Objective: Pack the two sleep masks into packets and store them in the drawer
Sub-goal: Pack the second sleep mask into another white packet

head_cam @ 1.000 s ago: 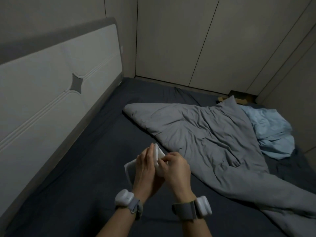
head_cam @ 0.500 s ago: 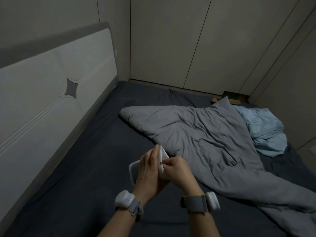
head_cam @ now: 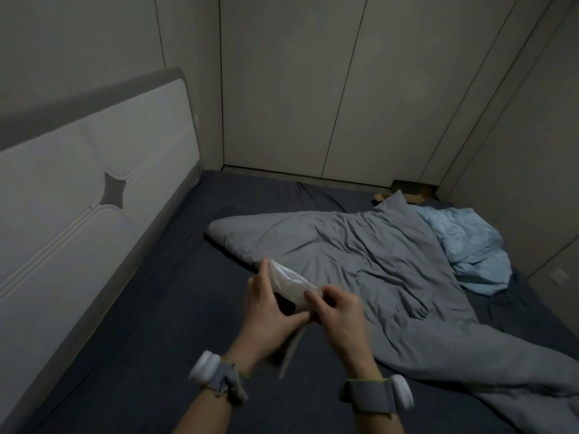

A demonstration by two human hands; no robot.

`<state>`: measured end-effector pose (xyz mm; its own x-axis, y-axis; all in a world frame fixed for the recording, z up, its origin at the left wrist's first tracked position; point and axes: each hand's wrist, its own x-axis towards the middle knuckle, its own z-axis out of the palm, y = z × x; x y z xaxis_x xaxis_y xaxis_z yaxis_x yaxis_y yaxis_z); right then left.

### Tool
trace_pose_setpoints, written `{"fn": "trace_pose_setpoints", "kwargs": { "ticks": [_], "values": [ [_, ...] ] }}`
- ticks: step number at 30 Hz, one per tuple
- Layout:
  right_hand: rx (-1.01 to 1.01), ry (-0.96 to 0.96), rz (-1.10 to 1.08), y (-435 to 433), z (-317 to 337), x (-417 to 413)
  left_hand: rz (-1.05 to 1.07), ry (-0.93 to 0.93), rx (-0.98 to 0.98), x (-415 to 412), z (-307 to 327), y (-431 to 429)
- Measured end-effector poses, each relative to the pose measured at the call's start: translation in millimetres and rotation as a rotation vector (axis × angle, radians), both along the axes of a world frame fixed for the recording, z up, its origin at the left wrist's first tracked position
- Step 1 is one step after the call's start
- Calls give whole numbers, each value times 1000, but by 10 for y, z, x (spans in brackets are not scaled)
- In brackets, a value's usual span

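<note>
Dark bed (head_cam: 125, 339), headboard (head_cam: 78, 198) left. Tipped since a second ago from upright to slanting: mask (head_cam: 288, 281), above the bed. Gripped by left hand (head_cam: 266, 311), pinched at its low end by right hand (head_cam: 341, 321) fingers. Behind, grey duvet (head_cam: 360, 261); beyond, blue cloth (head_cam: 470, 245). White, padded, blurred; grey strap (head_cam: 293, 343) dangling.

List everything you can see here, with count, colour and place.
headboard: 1, white and grey, left
bed sheet: 1, navy, across bed
duvet: 1, grey, centre to right
blanket: 1, light blue, far right
cardboard box: 1, brown, far corner
wall panels: several, beige, back and right
white soft item: 1, white, in both hands
strap: 1, grey, hanging below the hands
wristbands: 2, grey with white pods, both wrists
left hand: 1, holds the item's far end
right hand: 1, pinches its near end
</note>
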<state>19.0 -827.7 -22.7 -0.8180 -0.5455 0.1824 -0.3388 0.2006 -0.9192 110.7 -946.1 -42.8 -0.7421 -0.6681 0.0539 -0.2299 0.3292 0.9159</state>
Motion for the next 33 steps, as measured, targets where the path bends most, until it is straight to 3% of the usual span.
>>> {"fn": "trace_pose_setpoints", "kwargs": {
  "ticks": [5, 9, 14, 19, 29, 33],
  "values": [
    [-319, -197, -77, 36, 225, -67, -1, 356, 368, -8, 284, -213],
    [-368, -383, 20, 37, 274, -81, 36, 474, 574, -28, 342, -263],
    [-333, -437, -23, 25, 256, -84, 49, 485, 636, -45, 347, -276],
    [-333, -340, -58, 42, 265, -77, -139, 408, 818, 11, 439, -265],
    [-323, -169, 11, 39, 321, -24, -196, 376, 804, 22, 467, -207],
    [-319, -189, 55, 38, 323, -38, -139, 404, 773, -12, 499, -167]
  ]
}}
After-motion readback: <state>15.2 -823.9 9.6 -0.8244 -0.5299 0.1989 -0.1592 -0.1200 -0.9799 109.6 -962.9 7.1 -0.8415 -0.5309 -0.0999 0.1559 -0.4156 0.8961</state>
